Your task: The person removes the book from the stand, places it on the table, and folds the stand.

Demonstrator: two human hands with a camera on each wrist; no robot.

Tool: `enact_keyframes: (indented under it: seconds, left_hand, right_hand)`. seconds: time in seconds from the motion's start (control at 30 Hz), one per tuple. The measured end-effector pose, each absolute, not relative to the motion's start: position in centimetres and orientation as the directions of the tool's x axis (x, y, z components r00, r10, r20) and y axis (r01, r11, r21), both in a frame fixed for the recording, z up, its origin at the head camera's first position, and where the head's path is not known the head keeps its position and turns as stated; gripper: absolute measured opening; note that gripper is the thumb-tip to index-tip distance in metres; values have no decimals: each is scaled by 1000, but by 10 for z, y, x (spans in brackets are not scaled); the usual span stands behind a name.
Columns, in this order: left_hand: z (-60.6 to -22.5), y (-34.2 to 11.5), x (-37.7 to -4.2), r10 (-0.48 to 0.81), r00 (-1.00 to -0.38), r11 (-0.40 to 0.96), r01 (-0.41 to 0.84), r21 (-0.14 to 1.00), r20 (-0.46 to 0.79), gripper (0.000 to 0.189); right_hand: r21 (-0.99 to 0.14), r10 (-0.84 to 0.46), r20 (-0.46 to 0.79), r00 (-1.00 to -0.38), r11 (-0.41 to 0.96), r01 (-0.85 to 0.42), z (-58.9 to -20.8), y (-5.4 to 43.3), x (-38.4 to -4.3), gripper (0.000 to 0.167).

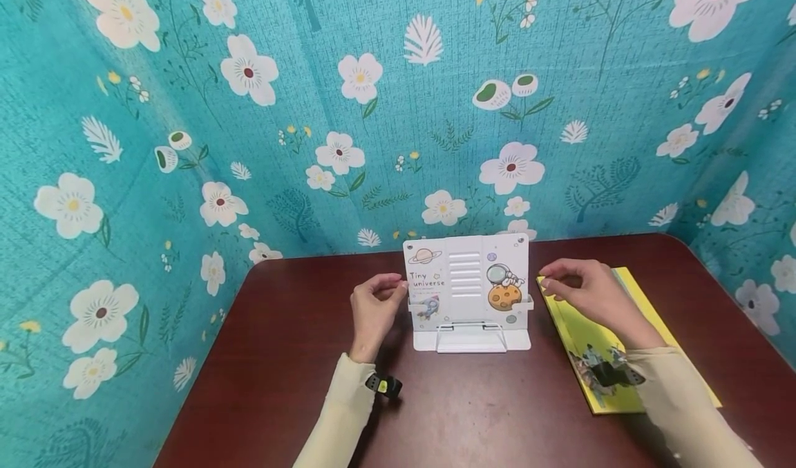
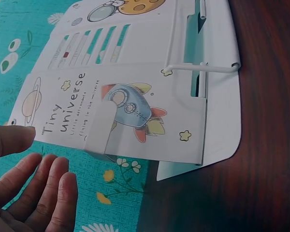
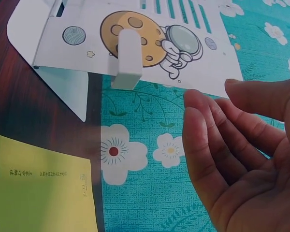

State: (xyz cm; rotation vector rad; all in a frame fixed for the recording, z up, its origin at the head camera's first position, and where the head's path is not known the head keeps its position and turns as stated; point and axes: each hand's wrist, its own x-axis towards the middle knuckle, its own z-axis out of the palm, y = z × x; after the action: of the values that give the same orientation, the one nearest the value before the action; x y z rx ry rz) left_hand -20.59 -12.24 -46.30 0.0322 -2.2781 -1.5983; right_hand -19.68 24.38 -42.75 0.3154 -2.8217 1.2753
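A white book stand (image 1: 465, 281) printed with "Tiny universe", a rocket and an astronaut stands upright at the back of the table. It has slots in the middle, a side clip at each edge and a wire holder in front. Beside its left edge is my left hand (image 1: 378, 305), fingers loosely bent with nothing between them; whether the thumb touches the edge I cannot tell. To the right of the stand, my right hand (image 1: 587, 295) hovers over a yellow book (image 1: 634, 316). In the right wrist view its thumb and fingers are apart and hold nothing.
The dark red-brown table (image 1: 298, 385) ends at a teal flowered cloth (image 1: 385, 108) that hangs behind and at both sides. The yellow book lies flat on the table's right, partly under my right forearm. Each wrist wears a black strap.
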Motion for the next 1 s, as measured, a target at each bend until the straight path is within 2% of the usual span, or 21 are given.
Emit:
enact_keyframes:
  seconds: [0.5,1.0]
  left_hand:
    - [-474,-118,-212,-191,-951,351,166,922,244,15]
    - [-476,-115,-214,-199,-946,373,169,912,256,12]
  right_hand:
    - [-748,-67,221,-973,628,-213,-438,230,-211,23]
    - [-793,-106,146,-984,582,-181,-447,223,-217,19]
